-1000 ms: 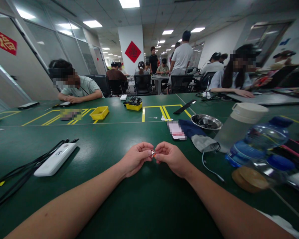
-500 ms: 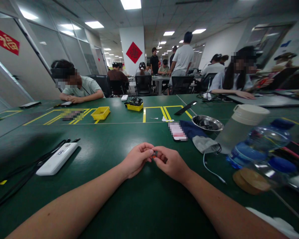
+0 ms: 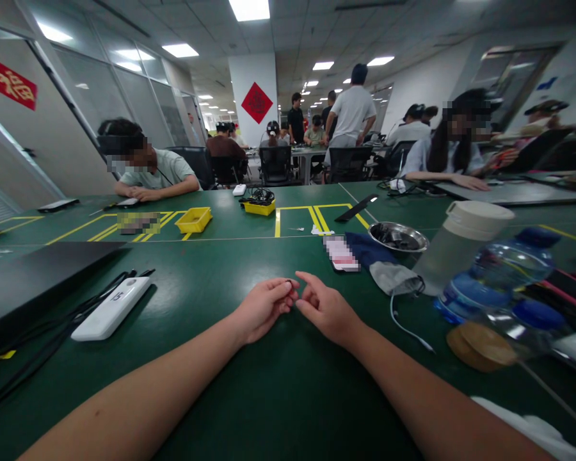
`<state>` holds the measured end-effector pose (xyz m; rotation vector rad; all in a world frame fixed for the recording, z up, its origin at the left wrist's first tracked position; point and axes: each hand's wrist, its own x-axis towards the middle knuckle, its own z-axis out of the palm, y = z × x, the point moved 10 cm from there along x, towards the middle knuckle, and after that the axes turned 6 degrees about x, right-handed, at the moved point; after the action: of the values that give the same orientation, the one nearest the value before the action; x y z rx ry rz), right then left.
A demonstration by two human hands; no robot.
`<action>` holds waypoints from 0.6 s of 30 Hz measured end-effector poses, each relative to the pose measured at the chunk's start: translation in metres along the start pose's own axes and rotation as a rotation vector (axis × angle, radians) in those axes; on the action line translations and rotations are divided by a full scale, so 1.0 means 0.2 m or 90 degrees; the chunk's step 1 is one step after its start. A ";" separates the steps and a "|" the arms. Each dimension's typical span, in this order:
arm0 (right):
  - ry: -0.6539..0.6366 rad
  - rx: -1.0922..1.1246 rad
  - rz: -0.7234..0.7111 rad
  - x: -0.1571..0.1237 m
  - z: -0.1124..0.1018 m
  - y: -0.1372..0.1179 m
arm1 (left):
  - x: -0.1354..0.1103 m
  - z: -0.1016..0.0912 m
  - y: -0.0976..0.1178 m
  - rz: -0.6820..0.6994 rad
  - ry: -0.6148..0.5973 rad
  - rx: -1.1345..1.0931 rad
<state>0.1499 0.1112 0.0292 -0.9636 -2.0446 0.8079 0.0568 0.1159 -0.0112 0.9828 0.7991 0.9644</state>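
Over the green table (image 3: 230,410), my left hand (image 3: 266,308) is closed in a pinch. A tiny dark thing shows at its thumb tip, too small and too covered to name. My right hand (image 3: 330,314) is just right of it, with its index finger stretched toward the left fingertips and its thumb apart. Its other fingers are curled, and nothing shows in them. Ahead of the right hand lie a phone (image 3: 342,253) and a dark blue and grey cloth pouch (image 3: 396,277).
A white power bank (image 3: 111,308), black cables (image 3: 43,346) and a dark flat panel (image 3: 43,275) are at left. To the right stand a metal bowl (image 3: 397,237), a pale tumbler (image 3: 454,250) and plastic bottles (image 3: 494,275). Yellow trays (image 3: 194,220) lie farther off; people sit across the table.
My right hand has drawn its fingers off the small thing between both hands and straightened its index finger. My left hand stays pinched. A dark flat panel has appeared at the left.
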 end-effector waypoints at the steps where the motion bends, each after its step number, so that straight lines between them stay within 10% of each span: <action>1: -0.001 0.022 0.009 0.00 0.00 0.01 | 0.00 -0.01 0.00 -0.009 0.003 -0.027; 8: 0.016 0.176 0.090 0.01 0.00 0.12 | 0.00 -0.04 0.03 0.021 0.046 0.050; 18: 0.004 0.214 0.123 0.02 0.00 0.15 | -0.07 0.11 0.17 0.252 0.126 1.047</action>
<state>0.1594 0.1295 0.0068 -0.9762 -1.7522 1.2040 0.0609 0.1034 0.0300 2.5334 1.6455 0.5717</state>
